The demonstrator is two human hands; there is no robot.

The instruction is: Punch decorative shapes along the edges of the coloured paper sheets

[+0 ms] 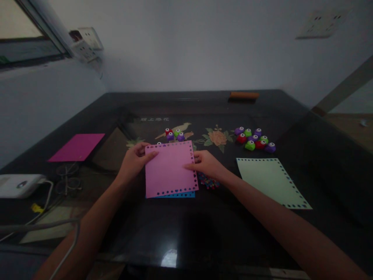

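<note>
A pink sheet of paper [170,169], with small punched shapes along its top, right and bottom edges, is held up between my hands. My left hand [136,159] pinches its upper left corner, thumb on the front. At the right edge, my right hand [205,163] grips the sheet the same way. Below the pink sheet shows the lower strip of a blue sheet [177,195], also with punched edges. A heap of small colourful bits [208,182] lies under my right hand, partly hidden by it.
Several eye-topped hole punches [253,138] stand at the right, and more [175,135] sit behind the pink sheet. A green sheet with punched edges [264,177] lies right, a magenta sheet [77,147] left. A white box with a cable [21,185] is at the left edge.
</note>
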